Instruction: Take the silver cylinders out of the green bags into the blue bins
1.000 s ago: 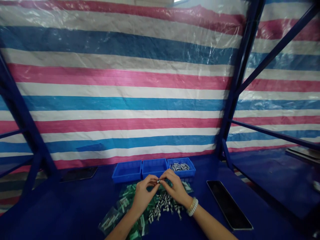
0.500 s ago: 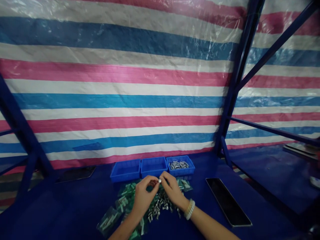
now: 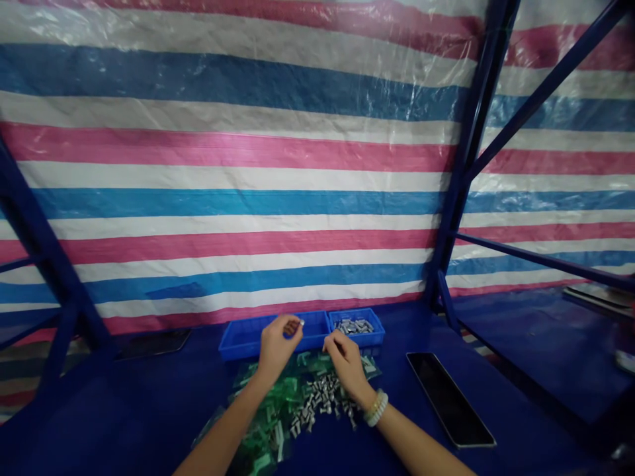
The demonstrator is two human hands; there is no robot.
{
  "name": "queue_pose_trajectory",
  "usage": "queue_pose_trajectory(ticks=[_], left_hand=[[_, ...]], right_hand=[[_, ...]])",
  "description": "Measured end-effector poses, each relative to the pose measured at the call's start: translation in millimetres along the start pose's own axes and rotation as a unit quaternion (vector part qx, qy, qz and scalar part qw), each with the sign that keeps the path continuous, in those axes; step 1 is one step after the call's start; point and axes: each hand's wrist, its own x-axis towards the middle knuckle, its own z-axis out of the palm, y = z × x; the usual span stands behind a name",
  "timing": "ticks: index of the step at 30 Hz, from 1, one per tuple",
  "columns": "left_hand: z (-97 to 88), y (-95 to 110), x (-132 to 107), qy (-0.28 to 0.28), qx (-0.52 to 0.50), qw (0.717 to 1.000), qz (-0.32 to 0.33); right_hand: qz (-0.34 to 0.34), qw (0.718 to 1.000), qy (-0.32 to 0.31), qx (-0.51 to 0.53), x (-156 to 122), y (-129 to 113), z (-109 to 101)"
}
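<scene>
My left hand (image 3: 278, 346) is raised over the front of the blue bins, thumb and forefinger pinching a small silvery piece (image 3: 301, 322) too small to name. My right hand (image 3: 343, 362) hangs just above the pile, its fingers curled together; whatever it may hold is hidden. Beneath and between the hands lies a heap of shiny metal screws (image 3: 317, 400). Small green-tinted plastic packets (image 3: 278, 406) are spread to the left of the screws and behind them, partly covered by my left forearm.
Two blue bins (image 3: 238, 338) stand in a row with a third blue bin (image 3: 380, 328), which holds silvery metal parts (image 3: 353, 326). A black phone (image 3: 449, 400) lies at right, another dark flat device (image 3: 156, 344) at back left. Blue frame posts (image 3: 459, 198) rise before a striped sheet (image 3: 248, 198).
My hands have come apart. The left has moved up and left toward the bins with the small silvery piece, while the right has stayed near the pile, slightly lower.
</scene>
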Motion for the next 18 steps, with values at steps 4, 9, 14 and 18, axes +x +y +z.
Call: queue_pose_trajectory(ticks=[4, 9, 14, 18], left_hand=[[-1.8, -10.6, 26.5, -0.019, 0.018, 1.000, 0.003], [-4.1, -6.7, -0.7, -0.102, 0.008, 0.994, 0.048], [-2.6, -5.4, -25.2, -0.114, 0.010, 0.990, 0.086], [-2.0, -8.2, -28.7, -0.071, 0.011, 0.995, 0.075]], right_hand=[[0.007, 1.000, 0.017, -0.015, 6.9, 5.6, -8.2], [0.010, 0.999, -0.048, -0.019, 13.0, 4.5, -15.4], [-0.102, 0.941, -0.296, -0.128, 11.0, -3.4, -21.7], [-0.165, 0.878, -0.393, -0.219, 6.2, -1.4, -20.6]])
